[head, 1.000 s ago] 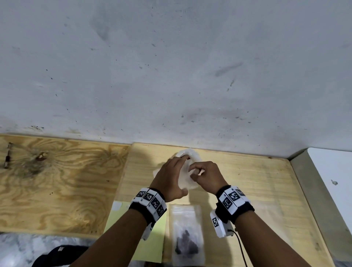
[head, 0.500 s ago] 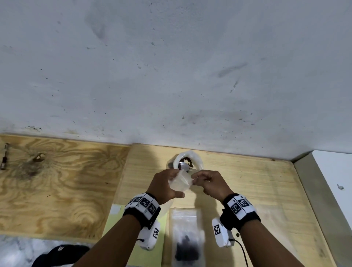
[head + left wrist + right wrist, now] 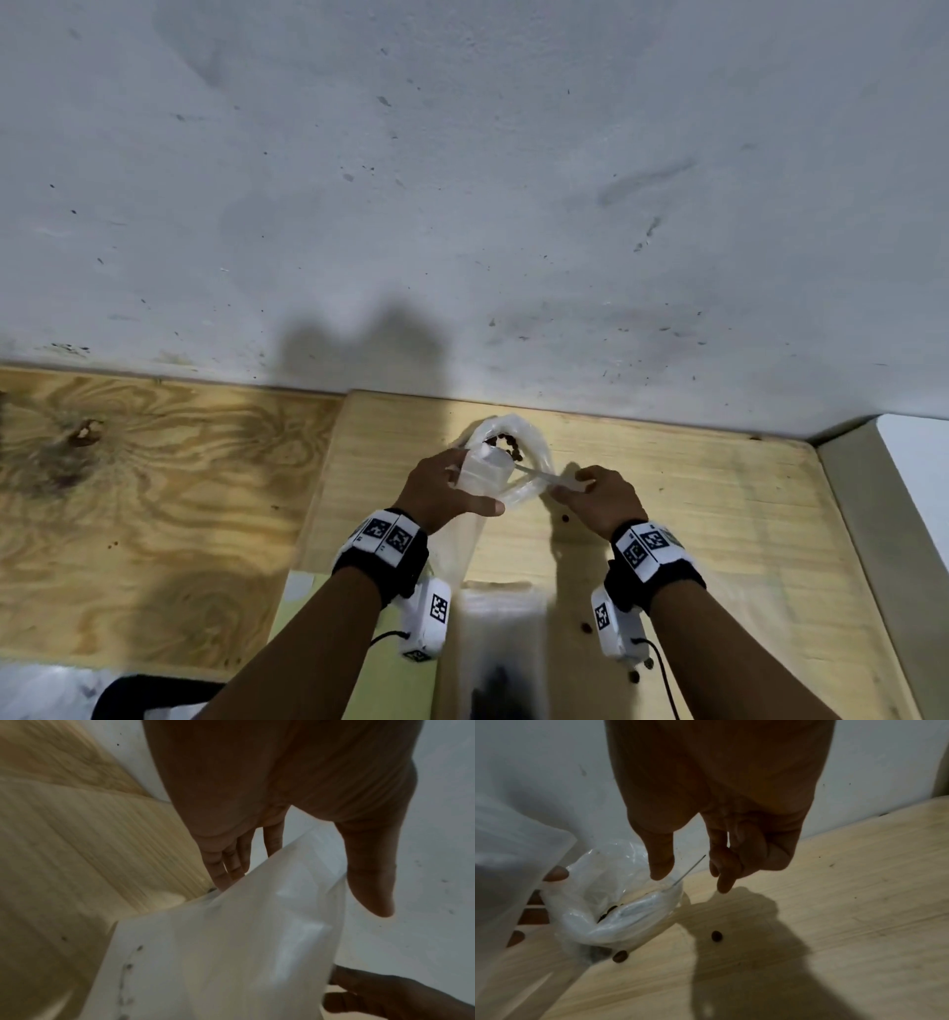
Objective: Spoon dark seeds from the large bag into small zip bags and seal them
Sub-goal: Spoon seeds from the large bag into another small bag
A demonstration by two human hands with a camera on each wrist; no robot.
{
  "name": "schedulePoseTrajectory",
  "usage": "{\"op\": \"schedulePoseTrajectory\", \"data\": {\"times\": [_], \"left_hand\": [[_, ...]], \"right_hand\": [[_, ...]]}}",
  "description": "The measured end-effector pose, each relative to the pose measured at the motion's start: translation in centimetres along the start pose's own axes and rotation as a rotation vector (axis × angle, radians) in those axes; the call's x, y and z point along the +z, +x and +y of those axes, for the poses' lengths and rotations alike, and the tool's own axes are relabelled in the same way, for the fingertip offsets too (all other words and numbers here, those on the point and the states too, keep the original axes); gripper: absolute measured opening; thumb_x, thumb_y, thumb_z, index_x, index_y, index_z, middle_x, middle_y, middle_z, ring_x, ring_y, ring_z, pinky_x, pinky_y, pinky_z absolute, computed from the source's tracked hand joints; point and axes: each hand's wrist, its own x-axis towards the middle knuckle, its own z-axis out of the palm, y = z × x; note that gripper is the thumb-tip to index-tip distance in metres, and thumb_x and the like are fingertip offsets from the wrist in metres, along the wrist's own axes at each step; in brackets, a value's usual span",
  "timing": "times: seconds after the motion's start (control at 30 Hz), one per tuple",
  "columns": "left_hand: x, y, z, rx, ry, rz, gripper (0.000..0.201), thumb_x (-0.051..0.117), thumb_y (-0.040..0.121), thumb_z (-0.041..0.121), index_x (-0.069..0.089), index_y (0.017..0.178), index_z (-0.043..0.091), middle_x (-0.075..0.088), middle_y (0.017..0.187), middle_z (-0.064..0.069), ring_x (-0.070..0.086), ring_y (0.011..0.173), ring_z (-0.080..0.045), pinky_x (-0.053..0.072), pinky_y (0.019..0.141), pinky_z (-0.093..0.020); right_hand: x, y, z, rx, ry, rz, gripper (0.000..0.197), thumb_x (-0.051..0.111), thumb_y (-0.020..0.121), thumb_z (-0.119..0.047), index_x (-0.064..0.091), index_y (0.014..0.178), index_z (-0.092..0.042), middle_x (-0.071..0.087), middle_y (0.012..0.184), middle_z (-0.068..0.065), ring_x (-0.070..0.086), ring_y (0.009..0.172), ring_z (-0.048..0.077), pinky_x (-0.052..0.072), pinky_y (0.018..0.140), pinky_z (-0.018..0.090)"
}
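Note:
My left hand (image 3: 447,488) pinches the mouth of an empty small zip bag (image 3: 485,470) and holds it up beside the large bag (image 3: 536,452). Its thumb (image 3: 370,882) lies on the small zip bag (image 3: 231,943). The large bag stands on the table with its rim rolled down and dark seeds (image 3: 506,442) inside. A clear spoon (image 3: 539,474) rests with its bowl in the large bag (image 3: 618,902). My right hand (image 3: 598,493) is at the handle's end. Its thumb (image 3: 659,870) and fingers (image 3: 722,880) stand on either side of the thin handle (image 3: 690,870), with gaps showing.
A filled zip bag (image 3: 503,658) lies blurred near the table's front edge, beside a green sheet (image 3: 308,611). Loose seeds (image 3: 716,935) lie on the light wooden table (image 3: 719,514). The grey wall rises close behind the large bag. Darker plywood (image 3: 154,488) lies to the left.
My right hand has let go of the small zip bag and moved right to the spoon handle. The left hand keeps the bag, held by the large bag's rim.

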Motion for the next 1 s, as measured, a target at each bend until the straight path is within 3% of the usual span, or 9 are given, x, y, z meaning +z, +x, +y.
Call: {"op": "schedulePoseTrajectory", "data": {"times": [0.07,0.13,0.23,0.33,0.47,0.6,0.7,0.83,1.0], "left_hand": [[0.0,0.5,0.1,-0.009,-0.04,-0.012,0.075,0.09,0.034,0.043,0.07,0.105,0.029,0.072,0.104,0.009,0.066,0.101,-0.01,0.055,0.083,-0.033],[-0.1,0.9,0.1,-0.019,-0.066,-0.008,0.071,0.091,0.037,0.039,0.072,0.104,0.026,0.074,0.102,0.007,0.068,0.099,-0.011,0.058,0.083,-0.035],[-0.3,1.3,-0.1,-0.046,-0.09,0.024,0.074,0.092,0.036,0.039,0.071,0.106,0.024,0.074,0.104,0.005,0.069,0.099,-0.013,0.058,0.081,-0.035],[-0.5,1.5,-0.3,-0.064,-0.1,0.036,0.076,0.093,0.034,0.039,0.071,0.105,0.023,0.074,0.104,0.002,0.069,0.099,-0.014,0.059,0.083,-0.037],[-0.6,1.7,-0.5,-0.073,-0.13,0.035,0.083,0.095,0.031,0.039,0.069,0.107,0.021,0.071,0.11,0.0,0.067,0.102,-0.017,0.058,0.087,-0.042],[-1.3,1.6,-0.7,-0.049,-0.151,0.046,0.089,0.094,0.03,0.04,0.067,0.112,0.02,0.07,0.112,-0.001,0.067,0.102,-0.018,0.057,0.086,-0.042],[-1.8,1.6,-0.7,-0.027,-0.17,0.054,0.091,0.092,0.029,0.038,0.066,0.114,0.018,0.07,0.112,-0.002,0.067,0.102,-0.019,0.057,0.084,-0.038],[-1.9,1.6,-0.8,-0.014,-0.163,0.069,0.09,0.092,0.029,0.041,0.065,0.113,0.023,0.069,0.112,0.0,0.067,0.101,-0.018,0.058,0.084,-0.04],[-2.0,1.8,-0.8,-0.025,-0.143,0.064,0.088,0.092,0.03,0.042,0.063,0.112,0.029,0.068,0.114,0.002,0.066,0.102,-0.017,0.057,0.087,-0.043]], "right_hand": [[0.1,0.4,-0.3,-0.019,-0.058,-0.015,0.028,0.074,0.084,-0.039,0.066,0.101,-0.018,0.07,0.095,0.004,0.054,0.065,0.004,0.038,0.052,0.019],[0.2,0.8,-0.5,-0.056,-0.092,0.018,0.019,0.072,0.085,-0.034,0.072,0.088,-0.015,0.068,0.08,0.003,0.057,0.064,0.011,0.038,0.051,0.02],[0.5,1.0,-0.7,-0.137,0.021,0.155,0.019,0.072,0.084,-0.031,0.066,0.073,-0.017,0.064,0.069,0.0,0.061,0.068,0.022,0.041,0.053,0.024],[1.1,1.0,-1.3,-0.25,0.21,0.299,0.023,0.072,0.083,-0.027,0.057,0.066,-0.024,0.066,0.072,0.0,0.058,0.068,0.02,0.042,0.059,0.028],[1.9,0.9,-2.4,-0.378,0.248,0.377,0.024,0.066,0.086,-0.022,0.048,0.07,-0.021,0.063,0.065,0.011,0.042,0.048,0.019,0.039,0.053,0.029],[1.7,0.3,-2.6,-0.461,0.064,0.502,0.029,0.064,0.086,-0.023,0.041,0.07,-0.018,0.042,0.052,-0.005,0.037,0.048,0.018,0.031,0.049,0.025],[1.6,-0.4,-2.2,-0.504,-0.002,0.558,0.033,0.065,0.085,-0.017,0.036,0.07,-0.02,0.032,0.052,-0.008,0.03,0.047,0.011,0.025,0.047,0.021],[2.1,-0.9,-1.7,-0.533,-0.004,0.555,0.035,0.066,0.084,-0.014,0.036,0.07,-0.026,0.035,0.053,-0.01,0.034,0.045,0.003,0.026,0.047,0.019],[2.8,-0.6,-1.1,-0.517,0.016,0.521,0.031,0.066,0.089,-0.02,0.042,0.073,-0.029,0.042,0.052,-0.01,0.039,0.044,0.005,0.027,0.049,0.02]]}}
